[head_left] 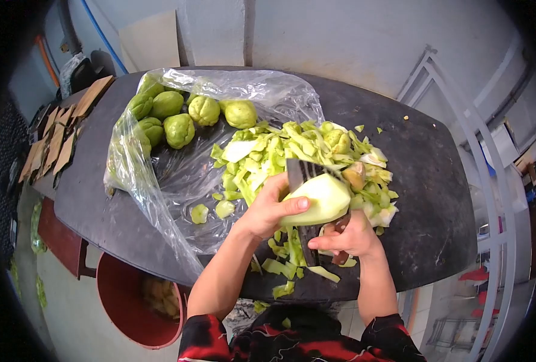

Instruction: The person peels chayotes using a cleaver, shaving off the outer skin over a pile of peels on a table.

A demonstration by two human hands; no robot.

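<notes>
Left grip (272,211) around pale chayote (323,200) (left end)

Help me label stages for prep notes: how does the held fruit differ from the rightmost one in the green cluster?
Surface: the held fruit shows pale, smooth, peeled flesh, while the cluster fruit has its creased green skin.
Place: the held fruit is in the left hand, while the cluster fruit rests on the clear plastic.
Shared: both look greenish.
</notes>
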